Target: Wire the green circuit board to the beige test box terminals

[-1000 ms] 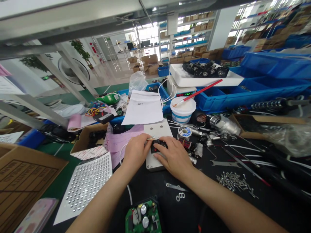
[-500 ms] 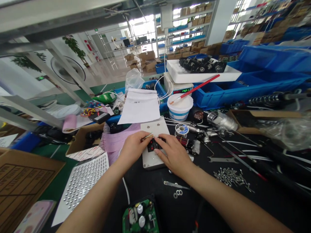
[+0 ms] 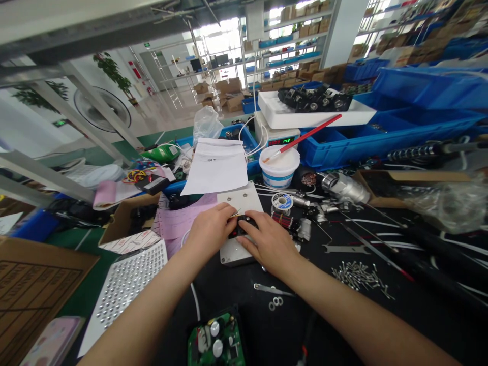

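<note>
A light grey metal plate [image 3: 233, 253] lies on the black mat, with a small black part with red spots [image 3: 233, 233] on it. At the plate's left side, my left hand [image 3: 213, 226] is closed around thin, pale wire-like pieces [image 3: 237, 213] that stick out past its fingertips. My right hand [image 3: 269, 241] comes in from the right, its fingers bent and spread over the black part. Its fingertips touch or nearly touch that part. The fingers hide much of the part.
A green circuit board [image 3: 217, 340] in a black housing is nearest me. Screws [image 3: 360, 277], washers [image 3: 275, 302] and a wrench [image 3: 345, 249] lie to the right. Behind stand a white tub [image 3: 280, 173], a solder spool [image 3: 282, 202] and a blue bin [image 3: 343, 147]. A sheet of silvery dots [image 3: 131, 284] is left.
The view has shifted slightly, moving the scene a little left. My right hand's fingers have shifted over the black part, and my left fingertips sit closer to it.
</note>
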A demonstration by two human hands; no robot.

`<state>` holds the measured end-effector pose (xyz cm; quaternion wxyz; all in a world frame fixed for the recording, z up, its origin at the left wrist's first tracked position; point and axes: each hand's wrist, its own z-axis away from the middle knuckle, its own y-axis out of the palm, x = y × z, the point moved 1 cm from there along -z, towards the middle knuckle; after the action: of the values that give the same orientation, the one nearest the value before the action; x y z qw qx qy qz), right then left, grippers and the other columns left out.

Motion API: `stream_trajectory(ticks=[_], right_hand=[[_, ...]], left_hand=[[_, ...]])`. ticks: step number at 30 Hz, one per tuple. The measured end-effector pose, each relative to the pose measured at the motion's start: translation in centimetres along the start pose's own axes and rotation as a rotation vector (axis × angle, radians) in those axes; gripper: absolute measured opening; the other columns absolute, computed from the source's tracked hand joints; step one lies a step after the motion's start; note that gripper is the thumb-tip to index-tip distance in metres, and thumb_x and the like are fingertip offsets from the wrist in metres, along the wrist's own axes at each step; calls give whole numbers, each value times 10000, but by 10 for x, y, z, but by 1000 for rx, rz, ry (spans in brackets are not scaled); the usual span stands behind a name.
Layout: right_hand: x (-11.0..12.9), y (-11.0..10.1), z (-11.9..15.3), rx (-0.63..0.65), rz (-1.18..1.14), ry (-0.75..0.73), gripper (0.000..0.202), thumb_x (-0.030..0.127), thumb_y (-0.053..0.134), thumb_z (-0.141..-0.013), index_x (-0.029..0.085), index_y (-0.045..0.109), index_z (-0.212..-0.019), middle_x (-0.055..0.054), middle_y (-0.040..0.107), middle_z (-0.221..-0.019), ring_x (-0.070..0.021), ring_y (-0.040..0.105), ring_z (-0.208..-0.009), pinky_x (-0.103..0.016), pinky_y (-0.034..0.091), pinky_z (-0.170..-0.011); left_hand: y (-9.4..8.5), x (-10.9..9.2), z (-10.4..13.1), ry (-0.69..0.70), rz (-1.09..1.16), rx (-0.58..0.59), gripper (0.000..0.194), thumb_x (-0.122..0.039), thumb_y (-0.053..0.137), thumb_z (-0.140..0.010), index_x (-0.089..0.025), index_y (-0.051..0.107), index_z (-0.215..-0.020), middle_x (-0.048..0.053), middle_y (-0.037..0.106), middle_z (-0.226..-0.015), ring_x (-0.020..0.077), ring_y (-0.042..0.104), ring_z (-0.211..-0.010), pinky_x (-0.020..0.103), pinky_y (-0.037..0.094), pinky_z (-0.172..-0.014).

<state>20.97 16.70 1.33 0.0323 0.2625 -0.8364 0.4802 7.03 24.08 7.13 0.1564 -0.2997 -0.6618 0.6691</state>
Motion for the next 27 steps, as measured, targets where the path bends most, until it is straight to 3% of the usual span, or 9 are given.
stream_trajectory(ticks=[5,10,14,20,25,27], right_hand=[[-2,-1,1,-22,-90,19,287,289,584,-935,116,625,-1160,-170,577,-1208,-316,569,-1046,-459,527,-892],[-18,-8,-2,-101,-476,169,222,254,546,-941,166,592,-1139,-104,614,-1079,-237,595,-1007,-396,515,-897],[-24,-12,-13,-98,-597,255,172,234,596,-892,176,620,-1052,-63,606,-977,-196,597,-891,-338,513,-814],[-14,-9,-29,-60,-754,348,85,229,600,-870,174,657,-898,-26,627,-847,-164,589,-776,-277,473,-695],[-9,-6,-32,-64,-840,448,132,267,584,-869,164,642,-810,0,632,-718,-142,564,-651,-251,438,-612],[-8,-7,-31,-69,-857,465,151,287,581,-868,165,637,-798,5,624,-696,-137,553,-620,-241,432,-578]], left_hand=[[0,-1,-2,6,-18,7,176,-194,496,-875,-196,664,-823,62,683,-900,222,640,-777,281,382,-609],[2,3,-1,12,84,-25,166,-207,512,-859,-209,673,-819,42,690,-873,209,639,-807,282,431,-683],[0,2,3,21,226,-63,145,-222,533,-854,-210,675,-831,28,698,-882,191,646,-833,276,462,-727],[-4,2,9,27,354,-145,132,-259,558,-850,-206,674,-816,19,692,-837,174,644,-805,248,476,-665],[6,5,15,9,384,-284,237,-261,561,-852,-207,634,-1071,32,676,-872,183,627,-819,289,504,-721],[10,4,18,28,385,-331,221,-259,556,-860,-212,660,-1049,44,665,-863,195,614,-839,317,494,-768]])
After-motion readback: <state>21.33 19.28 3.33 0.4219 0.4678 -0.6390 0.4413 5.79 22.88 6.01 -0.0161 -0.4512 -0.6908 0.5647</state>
